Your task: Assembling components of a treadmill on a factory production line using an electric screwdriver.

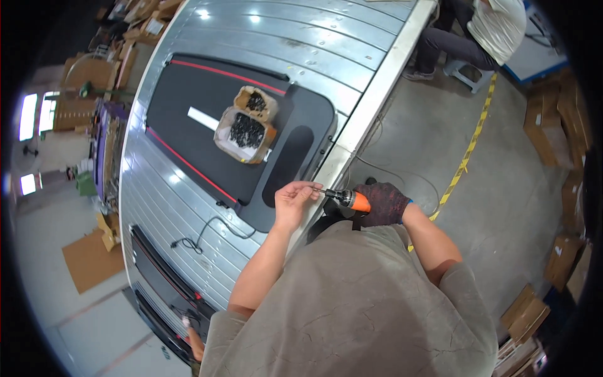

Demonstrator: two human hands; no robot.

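My right hand [380, 204], in a dark red and black glove, is closed round an orange and black power screwdriver [359, 202]. The tool lies roughly level in front of my body, its thin bit pointing left. At the bit's tip, the bare fingers of my left hand [295, 198] are pinched together; whatever they hold there is too small to make out. Just beyond my left hand lies a treadmill-like flat machine [188, 119] with a dark belt and red side stripes. On it stand an open cardboard box [220, 135] of small black parts and a smaller box [271, 114] of dark screw-like pieces.
The machine lies on a metal slatted conveyor [339, 56] with a pale edge rail [377, 88]. A black cable [200, 235] trails over the slats. More machines [166, 276] lie at lower left, near another person's arm [196, 342]. A seated person [496, 28] is at upper right.
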